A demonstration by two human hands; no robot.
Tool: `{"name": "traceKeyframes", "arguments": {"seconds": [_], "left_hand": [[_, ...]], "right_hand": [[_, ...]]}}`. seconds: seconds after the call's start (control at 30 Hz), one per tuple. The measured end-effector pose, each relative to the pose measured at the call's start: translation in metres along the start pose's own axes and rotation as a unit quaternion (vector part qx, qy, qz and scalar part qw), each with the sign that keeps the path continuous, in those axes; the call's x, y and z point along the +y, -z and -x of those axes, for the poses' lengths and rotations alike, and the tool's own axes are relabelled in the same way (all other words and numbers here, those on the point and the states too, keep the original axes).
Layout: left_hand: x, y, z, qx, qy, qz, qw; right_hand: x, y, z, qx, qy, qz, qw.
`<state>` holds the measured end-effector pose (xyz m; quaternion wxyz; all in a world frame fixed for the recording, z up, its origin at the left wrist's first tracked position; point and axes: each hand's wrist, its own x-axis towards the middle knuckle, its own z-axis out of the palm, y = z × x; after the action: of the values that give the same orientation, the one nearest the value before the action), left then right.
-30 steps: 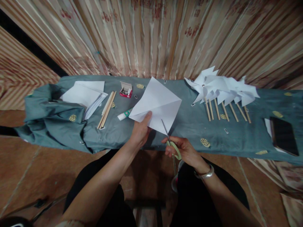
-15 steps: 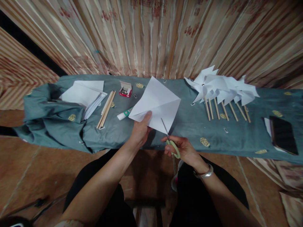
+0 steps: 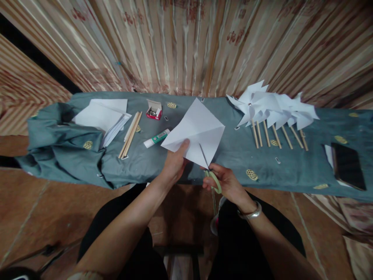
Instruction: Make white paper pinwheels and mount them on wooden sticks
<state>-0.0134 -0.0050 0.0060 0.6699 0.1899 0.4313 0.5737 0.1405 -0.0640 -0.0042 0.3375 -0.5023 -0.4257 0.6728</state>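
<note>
A square sheet of white paper [image 3: 201, 124] with crease lines is held up over the cloth, one corner toward me. My left hand [image 3: 175, 161] pinches its lower left edge, thumb on top and the fingers hidden beneath. In my right hand [image 3: 223, 179] is a pair of scissors [image 3: 215, 182] with light green handles. Its blades lie along the fold at the near corner, one of them showing on top of the paper. A green and white glue stick [image 3: 157, 138] lies just left of the paper.
On the cloth-covered table [image 3: 186, 177] are wooden sticks [image 3: 130, 136], a small red box of metal pins [image 3: 154, 110] and a stack of paper [image 3: 100, 114]. Several paper pinwheels [image 3: 276, 105] on sticks lie at the right. A phone [image 3: 348, 166] rests near the right end.
The paper has shifted slightly right and toward me in my left hand, uncovering more of the glue stick. My right hand and the scissors have barely moved.
</note>
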Motion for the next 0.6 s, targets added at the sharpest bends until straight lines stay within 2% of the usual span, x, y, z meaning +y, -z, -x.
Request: {"name": "traceKeyframes", "arguments": {"seconds": [0.6], "left_hand": [[-0.0072,0.0016,0.0024,-0.014,0.003,-0.005,1.000]], "right_hand": [[-0.0024,-0.0001,0.0005,0.009,0.007,0.007,1.000]]}}
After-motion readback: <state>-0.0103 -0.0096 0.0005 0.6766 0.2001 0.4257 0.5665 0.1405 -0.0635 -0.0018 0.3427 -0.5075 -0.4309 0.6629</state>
